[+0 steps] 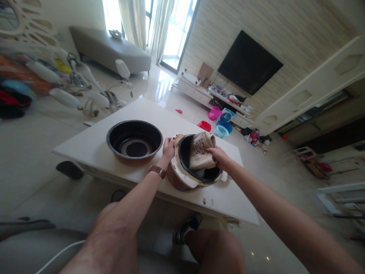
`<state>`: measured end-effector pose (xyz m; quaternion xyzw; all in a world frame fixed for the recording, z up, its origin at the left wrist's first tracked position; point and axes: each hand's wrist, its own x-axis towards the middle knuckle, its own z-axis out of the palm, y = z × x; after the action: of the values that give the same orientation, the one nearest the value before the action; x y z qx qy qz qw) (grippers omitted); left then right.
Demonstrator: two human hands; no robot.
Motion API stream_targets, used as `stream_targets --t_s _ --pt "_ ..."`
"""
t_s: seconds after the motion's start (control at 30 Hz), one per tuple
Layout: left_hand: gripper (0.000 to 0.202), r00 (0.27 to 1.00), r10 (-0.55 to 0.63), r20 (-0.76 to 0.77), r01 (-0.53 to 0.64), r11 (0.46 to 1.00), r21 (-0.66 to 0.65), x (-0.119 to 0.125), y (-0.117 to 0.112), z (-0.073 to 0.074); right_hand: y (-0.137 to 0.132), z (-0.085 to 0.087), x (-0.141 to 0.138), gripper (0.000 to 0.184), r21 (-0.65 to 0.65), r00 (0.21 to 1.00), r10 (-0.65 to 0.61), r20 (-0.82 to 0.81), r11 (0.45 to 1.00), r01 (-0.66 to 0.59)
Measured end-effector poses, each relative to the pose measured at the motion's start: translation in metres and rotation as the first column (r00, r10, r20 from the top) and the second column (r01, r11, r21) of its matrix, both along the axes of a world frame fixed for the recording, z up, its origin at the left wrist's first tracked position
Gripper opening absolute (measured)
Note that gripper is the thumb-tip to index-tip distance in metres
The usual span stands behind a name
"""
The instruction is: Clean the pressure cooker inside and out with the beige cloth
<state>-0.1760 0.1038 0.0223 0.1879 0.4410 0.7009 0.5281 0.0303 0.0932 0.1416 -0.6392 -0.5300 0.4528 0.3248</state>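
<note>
A rice cooker body [182,173] with a pale rim and a dark hollow inside stands on the white table [85,139], close to its front edge. My left hand [169,149] grips the left side of that rim, fingers closed. In my right hand [219,156] is a folded beige cloth [201,158] with a brown pattern; its lower part reaches into the cooker body. Left of both hands sits a round, dark pot [132,158], open at the top. Two small bits [204,201] lie on the table in front of the cooker body.
Past the table, pink, red and blue plastic baskets [215,113] stand on the floor near a low TV cabinet [196,93]. A grey bench [125,53] is by the window. White chair-like metal frames [85,97] stand at left. My knees are below the table edge.
</note>
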Motion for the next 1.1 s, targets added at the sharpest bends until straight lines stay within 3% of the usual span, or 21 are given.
stream_targets --t_s 0.1,0.2,0.27,0.33,0.4,0.47,0.53,0.6,0.67,0.73,0.8,0.87,0.9,0.97,1.03,1.1 --pt "0.01 1.0 0.005 -0.004 -0.005 1.0 -0.003 -0.001 0.0 0.0 -0.005 -0.016 -0.038 0.042 -0.017 0.99 -0.107 -0.095 0.994 0.105" --pt "0.011 1.0 -0.003 0.004 0.003 1.0 -0.001 -0.001 0.0 0.001 -0.013 -0.033 -0.073 0.043 0.03 0.992 -0.021 -0.121 0.999 0.025" --pt "0.012 1.0 -0.005 0.009 0.005 1.0 -0.001 0.0 -0.001 0.003 -0.02 -0.037 -0.081 0.042 0.044 0.991 0.074 -0.112 0.997 -0.07" --pt "0.013 1.0 0.002 0.013 -0.002 1.0 -0.004 0.0 -0.001 0.005 -0.026 -0.032 -0.073 0.044 0.011 0.978 0.194 -0.083 0.981 -0.194" --pt "0.013 1.0 0.01 0.019 -0.01 1.0 -0.007 0.001 -0.002 0.006 -0.031 -0.018 -0.053 0.049 -0.082 0.932 0.358 -0.051 0.929 -0.362" --pt "0.012 1.0 0.014 0.028 -0.014 1.0 -0.006 0.001 -0.002 0.007 -0.033 0.0 -0.028 0.052 -0.227 0.844 0.537 -0.011 0.82 -0.525" --pt "0.01 0.999 0.016 0.036 -0.016 1.0 -0.003 0.002 -0.003 0.007 -0.032 0.018 -0.004 0.048 -0.37 0.784 0.62 0.024 0.734 -0.569" --pt "0.009 0.999 0.015 0.044 -0.015 1.0 -0.001 0.002 -0.002 0.007 -0.026 0.033 0.012 0.042 -0.429 0.826 0.561 0.056 0.761 -0.487" --pt "0.008 0.999 0.013 0.049 -0.013 1.0 -0.003 0.001 -0.002 0.007 -0.017 0.042 0.02 0.037 -0.392 0.91 0.406 0.086 0.853 -0.344" --pt "0.008 0.999 0.013 0.051 -0.013 1.0 -0.006 0.001 -0.002 0.008 -0.008 0.046 0.019 0.036 -0.268 0.956 0.273 0.109 0.934 -0.236" --pt "0.008 0.999 0.016 0.05 -0.016 1.0 -0.008 0.0 -0.002 0.009 -0.003 0.046 0.011 0.036 -0.074 0.945 0.255 0.205 0.967 -0.245" --pt "0.009 0.999 0.018 0.047 -0.017 1.0 -0.008 0.0 -0.003 0.009 -0.004 0.042 0.0 0.04 0.091 0.842 0.322 0.432 0.914 -0.396" --pt "0.009 0.999 0.017 0.045 -0.016 1.0 -0.007 0.0 -0.003 0.009 -0.006 0.038 -0.006 0.044 0.11 0.735 0.362 0.573 0.855 -0.507" --pt "0.009 0.999 0.015 0.039 -0.014 1.0 -0.004 0.0 -0.004 0.008 -0.013 0.026 -0.015 0.053 -0.008 0.432 0.441 0.787 0.707 -0.707" --pt "0.008 0.999 0.012 0.035 -0.012 1.0 0.003 0.0 -0.004 0.006 -0.019 0.008 -0.022 0.062 -0.207 0.149 0.509 0.848 0.576 -0.791" --pt "0.008 0.999 0.009 0.04 -0.009 1.0 0.006 0.0 -0.004 0.004 -0.023 -0.013 -0.027 0.072 -0.324 0.01 0.552 0.834 0.504 -0.801"
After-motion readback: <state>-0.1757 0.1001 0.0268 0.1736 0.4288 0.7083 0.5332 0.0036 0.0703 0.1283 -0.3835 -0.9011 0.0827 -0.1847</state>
